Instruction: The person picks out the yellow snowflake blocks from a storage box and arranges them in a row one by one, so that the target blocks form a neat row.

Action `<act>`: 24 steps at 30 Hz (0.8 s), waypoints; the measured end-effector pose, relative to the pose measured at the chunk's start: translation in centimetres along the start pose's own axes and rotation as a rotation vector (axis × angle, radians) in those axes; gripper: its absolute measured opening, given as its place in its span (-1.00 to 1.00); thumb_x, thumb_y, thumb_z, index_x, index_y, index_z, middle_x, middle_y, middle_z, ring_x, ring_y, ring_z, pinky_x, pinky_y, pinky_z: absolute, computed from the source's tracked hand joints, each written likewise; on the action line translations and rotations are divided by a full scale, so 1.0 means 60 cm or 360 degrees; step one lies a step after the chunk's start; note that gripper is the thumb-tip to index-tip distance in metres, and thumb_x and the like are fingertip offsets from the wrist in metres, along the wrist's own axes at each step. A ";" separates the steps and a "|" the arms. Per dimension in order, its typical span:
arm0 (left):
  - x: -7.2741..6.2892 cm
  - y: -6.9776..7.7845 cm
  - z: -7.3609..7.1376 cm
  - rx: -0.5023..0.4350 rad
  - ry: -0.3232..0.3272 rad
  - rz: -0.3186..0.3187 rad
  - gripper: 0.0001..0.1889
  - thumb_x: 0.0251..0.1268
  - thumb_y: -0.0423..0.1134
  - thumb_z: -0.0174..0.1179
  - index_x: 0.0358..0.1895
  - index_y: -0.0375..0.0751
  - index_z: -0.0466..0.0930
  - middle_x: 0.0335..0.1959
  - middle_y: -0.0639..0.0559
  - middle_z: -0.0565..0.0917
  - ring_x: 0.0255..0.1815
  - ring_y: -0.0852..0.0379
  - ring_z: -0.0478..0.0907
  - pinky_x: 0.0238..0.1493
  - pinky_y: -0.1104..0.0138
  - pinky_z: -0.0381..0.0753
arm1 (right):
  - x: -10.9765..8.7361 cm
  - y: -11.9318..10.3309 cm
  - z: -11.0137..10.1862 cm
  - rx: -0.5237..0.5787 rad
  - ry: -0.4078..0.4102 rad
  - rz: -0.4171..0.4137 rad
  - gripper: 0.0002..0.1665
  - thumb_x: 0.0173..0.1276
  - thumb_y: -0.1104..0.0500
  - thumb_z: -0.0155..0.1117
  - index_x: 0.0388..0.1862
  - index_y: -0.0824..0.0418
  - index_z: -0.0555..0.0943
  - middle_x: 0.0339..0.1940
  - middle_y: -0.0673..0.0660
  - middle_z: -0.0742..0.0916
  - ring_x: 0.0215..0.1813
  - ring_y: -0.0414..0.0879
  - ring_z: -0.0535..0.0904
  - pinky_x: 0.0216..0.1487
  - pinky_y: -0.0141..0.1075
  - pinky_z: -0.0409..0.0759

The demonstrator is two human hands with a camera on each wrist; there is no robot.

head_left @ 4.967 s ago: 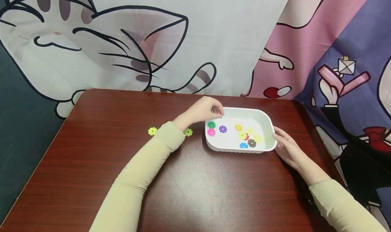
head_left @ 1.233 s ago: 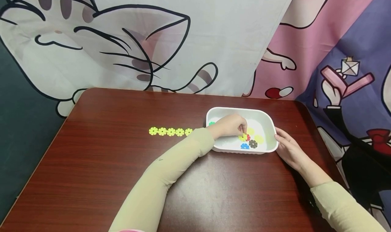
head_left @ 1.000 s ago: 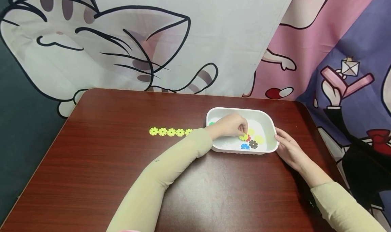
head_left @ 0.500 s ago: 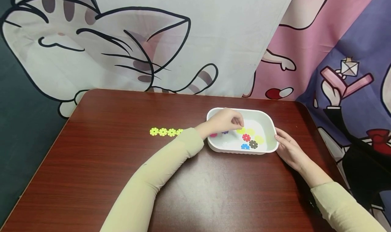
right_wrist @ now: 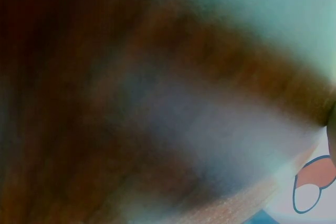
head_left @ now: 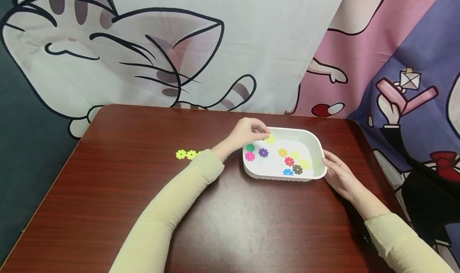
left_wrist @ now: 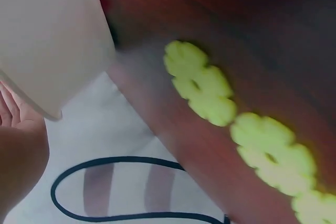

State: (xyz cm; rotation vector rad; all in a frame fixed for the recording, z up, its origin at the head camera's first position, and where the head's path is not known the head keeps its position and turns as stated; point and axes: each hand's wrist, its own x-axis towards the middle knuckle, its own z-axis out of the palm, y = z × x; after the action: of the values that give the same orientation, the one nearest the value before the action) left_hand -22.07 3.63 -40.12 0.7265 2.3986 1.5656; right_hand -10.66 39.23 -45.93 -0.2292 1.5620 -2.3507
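My left hand (head_left: 248, 132) is over the back left corner of the white tray (head_left: 280, 177), pinching a yellow flower-shaped disc (head_left: 270, 138). At the tray's right end, my right hand (head_left: 338, 173) grips the rim with its thumb on the near side. Inside lie loose flower discs, among them a green (head_left: 250, 147), a pink (head_left: 249, 156), a purple (head_left: 263, 152) and a red one (head_left: 289, 161). A row of yellow discs (head_left: 181, 154) on the table runs partly under my left sleeve. The left wrist view shows these yellow discs (left_wrist: 199, 82) close up. The right wrist view is mostly blurred.
The brown table (head_left: 108, 193) ends at a back edge just behind the tray. Beyond hangs a white cloth (head_left: 273, 45) printed with a cat, with a pink and blue printed cloth (head_left: 381, 53) on the right.
My left hand picked a yellow disc off the red one in the tray and carried it left and back. Several yellow discs joined the row since the earliest frame. The right hand stays put.
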 end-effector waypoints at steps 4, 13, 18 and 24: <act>-0.013 -0.009 -0.013 -0.0110 0.0072 -0.0078 -0.88 0.35 -0.30 0.46 -0.12 -0.23 0.84 -0.20 -0.12 0.84 -0.23 0.11 0.76 -0.12 0.45 0.72 | 0.000 0.000 0.001 -0.0011 0.0012 -0.0005 -0.48 0.75 0.36 -0.28 0.39 0.05 0.54 0.28 -0.10 0.74 0.29 -0.33 0.64 0.29 -0.50 0.55; -0.043 -0.021 -0.036 -0.0616 0.0258 -0.0395 -0.81 0.34 -0.42 0.43 -0.05 -0.44 0.79 -0.14 -0.30 0.83 -0.35 0.31 0.71 -0.10 0.37 0.81 | -0.001 0.000 0.000 -0.0014 0.0008 -0.0006 -0.48 0.76 0.36 -0.29 0.40 0.04 0.53 0.29 -0.11 0.73 0.31 -0.34 0.63 0.30 -0.50 0.53; -0.068 -0.029 -0.058 -0.0692 0.0291 -0.0473 -0.78 0.36 -0.40 0.42 -0.01 -0.45 0.78 -0.14 -0.25 0.84 -0.32 0.21 0.76 0.13 0.07 0.80 | -0.001 0.001 -0.001 0.0002 0.0010 -0.0013 -0.48 0.75 0.37 -0.29 0.39 0.06 0.54 0.28 -0.09 0.74 0.29 -0.32 0.64 0.29 -0.49 0.56; -0.103 -0.040 -0.095 -0.0658 0.0314 -0.0517 -0.76 0.35 -0.40 0.42 0.00 -0.48 0.76 -0.28 -0.05 0.83 -0.29 0.15 0.77 0.20 -0.04 0.75 | 0.000 0.001 0.004 -0.0020 0.0040 -0.0007 -0.51 0.74 0.36 -0.24 0.38 0.07 0.53 0.28 -0.08 0.73 0.29 -0.32 0.64 0.29 -0.49 0.57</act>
State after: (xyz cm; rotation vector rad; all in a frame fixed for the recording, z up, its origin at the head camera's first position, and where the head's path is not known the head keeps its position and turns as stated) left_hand -19.78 -4.83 -40.52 0.1011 2.0660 1.9605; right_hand -10.55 38.98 -45.91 -0.2074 1.5901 -2.3563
